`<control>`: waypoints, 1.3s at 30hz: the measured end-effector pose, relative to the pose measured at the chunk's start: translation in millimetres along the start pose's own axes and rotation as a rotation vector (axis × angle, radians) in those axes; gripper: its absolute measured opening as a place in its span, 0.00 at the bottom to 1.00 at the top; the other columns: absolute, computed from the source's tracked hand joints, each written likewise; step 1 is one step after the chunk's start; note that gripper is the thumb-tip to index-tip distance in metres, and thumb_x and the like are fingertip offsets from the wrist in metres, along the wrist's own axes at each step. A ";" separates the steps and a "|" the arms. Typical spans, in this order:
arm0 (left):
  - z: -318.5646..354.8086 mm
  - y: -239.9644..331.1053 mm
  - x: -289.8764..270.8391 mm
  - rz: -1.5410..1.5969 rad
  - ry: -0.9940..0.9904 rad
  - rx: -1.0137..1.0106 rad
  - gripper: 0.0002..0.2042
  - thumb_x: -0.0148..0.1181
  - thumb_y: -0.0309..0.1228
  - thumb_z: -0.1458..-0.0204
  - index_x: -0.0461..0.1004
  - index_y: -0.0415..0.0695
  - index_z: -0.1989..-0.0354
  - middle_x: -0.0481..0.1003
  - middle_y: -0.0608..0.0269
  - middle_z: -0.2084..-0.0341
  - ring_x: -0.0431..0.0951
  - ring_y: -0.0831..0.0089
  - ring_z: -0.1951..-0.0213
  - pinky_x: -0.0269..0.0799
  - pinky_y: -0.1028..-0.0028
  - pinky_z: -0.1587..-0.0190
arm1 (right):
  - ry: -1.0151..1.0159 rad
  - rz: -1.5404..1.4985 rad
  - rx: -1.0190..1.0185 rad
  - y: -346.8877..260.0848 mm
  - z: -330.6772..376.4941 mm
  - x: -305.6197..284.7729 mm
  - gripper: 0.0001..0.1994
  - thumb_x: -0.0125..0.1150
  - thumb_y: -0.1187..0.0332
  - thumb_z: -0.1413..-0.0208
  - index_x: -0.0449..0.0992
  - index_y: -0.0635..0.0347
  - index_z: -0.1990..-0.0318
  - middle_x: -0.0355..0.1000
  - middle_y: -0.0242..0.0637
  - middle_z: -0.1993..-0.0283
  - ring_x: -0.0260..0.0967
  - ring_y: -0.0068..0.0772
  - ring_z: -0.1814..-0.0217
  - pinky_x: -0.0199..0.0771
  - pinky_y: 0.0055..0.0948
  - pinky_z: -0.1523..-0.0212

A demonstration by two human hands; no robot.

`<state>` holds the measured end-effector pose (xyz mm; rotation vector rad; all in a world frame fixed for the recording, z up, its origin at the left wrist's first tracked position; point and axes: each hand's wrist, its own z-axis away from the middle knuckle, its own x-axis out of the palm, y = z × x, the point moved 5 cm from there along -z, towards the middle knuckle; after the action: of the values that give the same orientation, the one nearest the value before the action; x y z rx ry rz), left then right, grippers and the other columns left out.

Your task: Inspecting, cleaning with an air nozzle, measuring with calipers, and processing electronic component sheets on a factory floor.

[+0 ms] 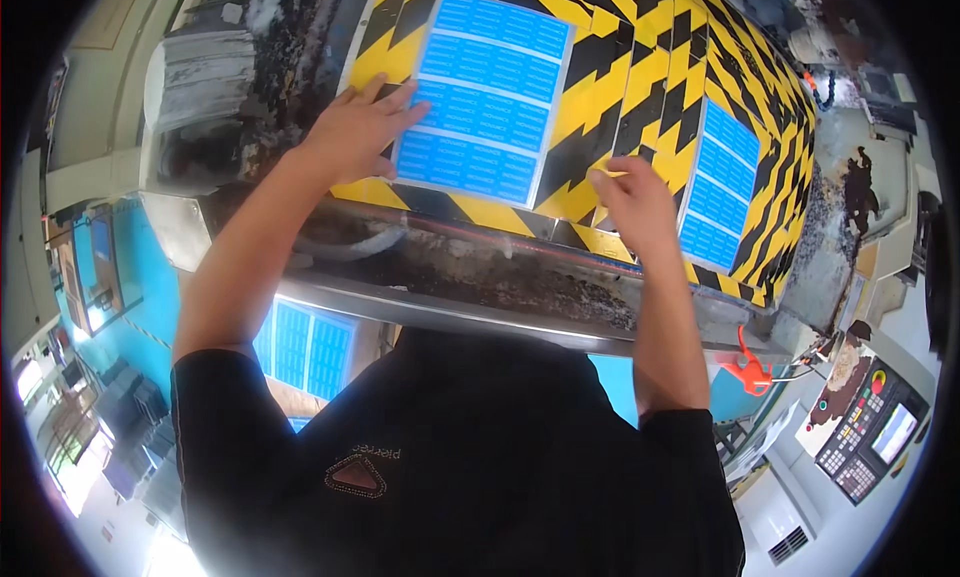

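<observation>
One worktop (590, 137), striped yellow and black, carries two blue printed sheets, a left sheet (485, 97) and a right sheet (720, 187), well apart. One left hand (350, 139) lies with fingers spread on the left sheet's left edge, gripping nothing. One right hand (640, 205), fingers loosely curled, is between the sheets; I cannot tell whether it holds anything. One orange trigger gun (752, 372) hangs at right.

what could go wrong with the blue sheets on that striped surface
The left hand rests on the left edge of the left blue-printed sheet; a sideways push might skew it on the striped surface. The right hand, close to the right blue-printed sheet, might nudge it. The stained front ledge might soil either sheet if it slid off the near edge.
</observation>
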<state>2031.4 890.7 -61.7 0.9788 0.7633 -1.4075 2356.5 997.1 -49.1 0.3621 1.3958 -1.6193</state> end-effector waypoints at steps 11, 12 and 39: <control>-28.9 41.7 -30.7 -0.187 0.051 0.031 0.30 0.71 0.40 0.57 0.70 0.52 0.42 0.66 0.59 0.38 0.65 0.55 0.37 0.64 0.57 0.38 | 0.340 0.105 0.164 166.8 42.5 -133.9 0.18 0.66 0.58 0.45 0.76 0.66 0.56 0.77 0.42 0.68 0.76 0.33 0.66 0.73 0.29 0.64; -36.5 48.9 -34.9 -0.147 0.037 -0.003 0.26 0.69 0.39 0.55 0.72 0.50 0.46 0.70 0.59 0.43 0.69 0.57 0.41 0.68 0.59 0.43 | 0.382 0.110 0.167 182.3 44.8 -143.8 0.19 0.66 0.58 0.45 0.76 0.66 0.55 0.77 0.41 0.68 0.75 0.32 0.66 0.73 0.28 0.63; -173.5 393.0 -16.3 0.188 0.181 0.220 0.33 0.65 0.41 0.49 0.61 0.49 0.34 0.54 0.58 0.31 0.49 0.46 0.30 0.48 0.52 0.30 | -0.095 -0.636 0.355 339.8 9.9 -206.3 0.18 0.69 0.62 0.49 0.77 0.66 0.57 0.75 0.33 0.67 0.72 0.27 0.66 0.72 0.26 0.63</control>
<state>2441.1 1019.2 -82.4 1.3285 0.6378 -1.2689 2733.8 1109.9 -104.3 0.0314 1.2109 -2.3831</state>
